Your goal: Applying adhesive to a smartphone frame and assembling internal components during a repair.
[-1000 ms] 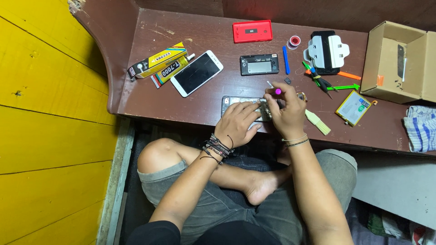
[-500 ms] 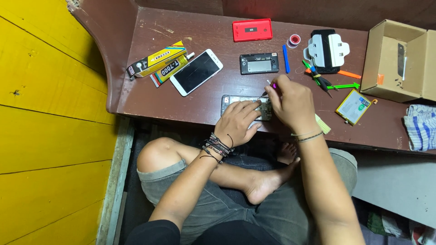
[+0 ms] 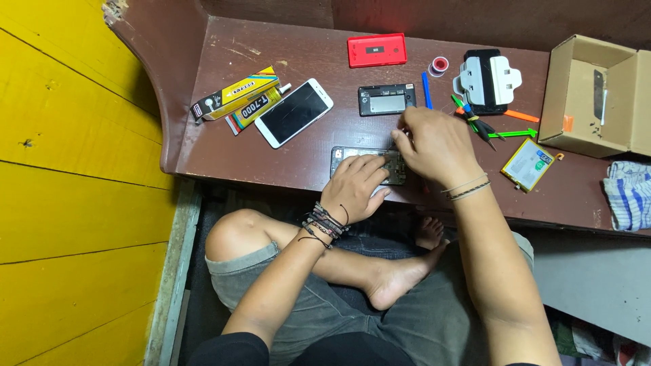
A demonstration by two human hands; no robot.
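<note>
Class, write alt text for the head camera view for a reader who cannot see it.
A seated person's left hand presses down an opened phone on a brown desk while the right hand works at its upper edge. A white phone, glue tube and red case lie behind.

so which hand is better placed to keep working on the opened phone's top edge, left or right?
Right, probably. The right hand sits with its fingertips at the far edge of the opened phone. The left hand lies flat across the phone, pinning it to the desk, so it seems busy steadying.
</note>
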